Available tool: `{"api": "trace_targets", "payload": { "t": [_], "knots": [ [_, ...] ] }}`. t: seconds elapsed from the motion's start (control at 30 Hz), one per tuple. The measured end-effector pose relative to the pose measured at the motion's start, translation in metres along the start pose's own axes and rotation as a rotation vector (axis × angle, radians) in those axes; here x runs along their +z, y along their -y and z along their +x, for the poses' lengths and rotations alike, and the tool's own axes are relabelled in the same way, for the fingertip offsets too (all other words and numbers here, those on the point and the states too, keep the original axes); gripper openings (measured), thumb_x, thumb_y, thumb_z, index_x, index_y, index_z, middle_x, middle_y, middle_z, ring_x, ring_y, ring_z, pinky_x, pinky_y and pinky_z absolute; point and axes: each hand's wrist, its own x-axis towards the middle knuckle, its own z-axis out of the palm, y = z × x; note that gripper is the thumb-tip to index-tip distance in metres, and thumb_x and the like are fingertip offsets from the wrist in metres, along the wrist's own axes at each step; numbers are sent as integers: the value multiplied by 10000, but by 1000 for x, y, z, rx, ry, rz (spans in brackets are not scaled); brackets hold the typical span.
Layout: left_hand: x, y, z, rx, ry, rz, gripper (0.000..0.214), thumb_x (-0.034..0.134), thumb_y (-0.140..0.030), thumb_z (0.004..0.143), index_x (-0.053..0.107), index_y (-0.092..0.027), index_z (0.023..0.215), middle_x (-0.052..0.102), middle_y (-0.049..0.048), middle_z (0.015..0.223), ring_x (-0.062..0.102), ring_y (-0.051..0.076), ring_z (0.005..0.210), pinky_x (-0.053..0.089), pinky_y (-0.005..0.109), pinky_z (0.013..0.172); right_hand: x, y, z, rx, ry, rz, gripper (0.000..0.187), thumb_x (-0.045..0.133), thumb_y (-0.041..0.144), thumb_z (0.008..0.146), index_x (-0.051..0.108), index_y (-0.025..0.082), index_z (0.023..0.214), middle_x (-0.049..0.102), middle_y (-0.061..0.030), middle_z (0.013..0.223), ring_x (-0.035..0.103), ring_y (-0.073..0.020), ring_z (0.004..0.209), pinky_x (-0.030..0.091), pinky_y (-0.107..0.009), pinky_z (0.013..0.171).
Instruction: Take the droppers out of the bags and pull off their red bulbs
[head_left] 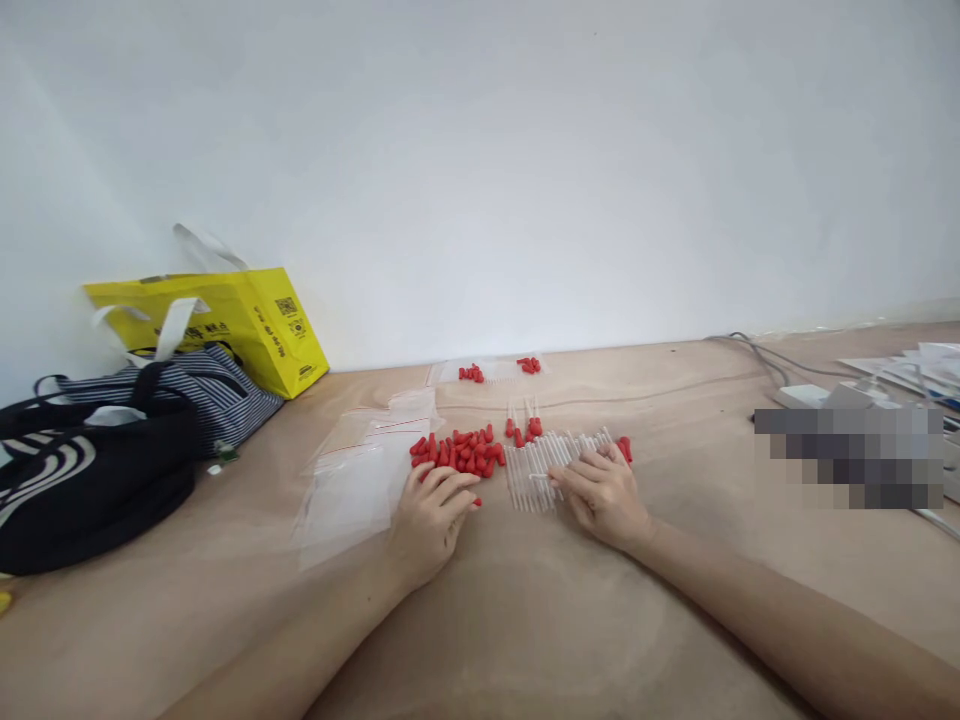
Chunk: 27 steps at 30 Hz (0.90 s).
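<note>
My left hand (436, 515) rests at the near edge of a pile of red rubber bulbs (469, 450), its fingers curled. The tip of one red bulb (477, 502) shows between its index finger and thumb. My right hand (604, 497) lies over a row of clear glass tubes (529, 470), fingers bent and pinched on one glass tube (538, 477) that points left. Beyond the row stand out several glass droppers with red bulbs (533, 427) fitted. A few more red bulbs (625, 449) peek out past my right fingers.
Clear zip bags (349, 500) lie left of the bulb pile. Near the wall are filled bags with red bulbs (471, 373). At left sit a black bag (97, 500), a striped bag (232, 400) and a yellow bag (292, 340). Cables and a power strip (802, 397) are at right.
</note>
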Motion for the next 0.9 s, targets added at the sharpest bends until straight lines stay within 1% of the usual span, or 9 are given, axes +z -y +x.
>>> {"api": "trace_targets", "payload": {
  "t": [0.07, 0.1, 0.17, 0.27, 0.37, 0.53, 0.67, 0.77, 0.9],
  "knots": [
    [1, 1, -2, -33, 11, -40, 199, 389, -215, 851, 585, -186, 827, 573, 52, 841, 512, 161, 767, 428, 333, 713, 1, -10, -3, 84, 32, 6, 204, 407, 180, 827, 605, 185, 875, 535, -2, 591, 444, -94, 539, 326, -236, 558],
    [1, 2, -2, -50, 10, -66, 200, 385, -220, 854, 581, -179, 863, 540, 53, 811, 502, 147, 734, 439, 294, 671, 2, -15, -4, 133, 54, 8, 227, 389, 175, 829, 596, 186, 924, 535, -12, 630, 446, -95, 539, 327, -225, 531],
    [4, 3, -2, -86, -19, -113, 218, 366, -204, 862, 560, -167, 956, 487, 54, 807, 491, 130, 716, 449, 254, 646, 4, -25, -7, 237, 100, -6, 269, 365, 154, 820, 570, 186, 992, 531, -35, 722, 466, -106, 574, 352, -220, 526],
    [6, 6, -2, -124, -54, -154, 273, 340, -161, 863, 497, -152, 1087, 449, 73, 885, 491, 129, 769, 454, 253, 686, 8, -39, -12, 332, 151, -50, 255, 364, 113, 786, 580, 170, 910, 492, -47, 732, 480, -132, 627, 381, -233, 549],
    [7, 7, -1, -145, -58, -172, 312, 331, -148, 859, 458, -153, 1144, 434, 83, 923, 492, 139, 816, 448, 270, 727, 10, -48, -16, 363, 162, -88, 213, 373, 78, 758, 571, 157, 766, 457, -40, 687, 475, -140, 632, 386, -237, 568],
    [-1, 9, 5, -192, -67, -174, 273, 341, -173, 849, 480, -161, 1084, 470, 72, 902, 508, 138, 792, 449, 271, 725, 13, -46, -17, 343, 227, -131, 215, 377, 18, 719, 524, 165, 667, 441, -35, 693, 468, -138, 644, 376, -252, 628],
    [-9, 23, 18, -353, -49, -127, 193, 432, -238, 803, 475, -173, 980, 537, 30, 813, 519, 133, 676, 450, 271, 658, 13, -40, -15, 362, 267, -178, 223, 372, -17, 696, 508, 154, 653, 434, -46, 728, 465, -137, 656, 364, -258, 642],
    [-9, 35, 31, -469, 52, -66, 158, 481, -267, 760, 483, -185, 895, 562, 7, 753, 526, 146, 654, 431, 269, 615, 12, -35, -14, 374, 284, -196, 200, 382, 3, 717, 511, 149, 671, 437, -52, 752, 456, -130, 642, 354, -249, 620],
    [-4, 44, 46, -514, 230, -28, 108, 486, -292, 741, 514, -197, 784, 592, -2, 747, 541, 151, 669, 402, 254, 597, 8, -30, -12, 377, 282, -251, 165, 401, 85, 765, 527, 153, 683, 456, -51, 759, 431, -113, 579, 326, -242, 565]
  ]
}}
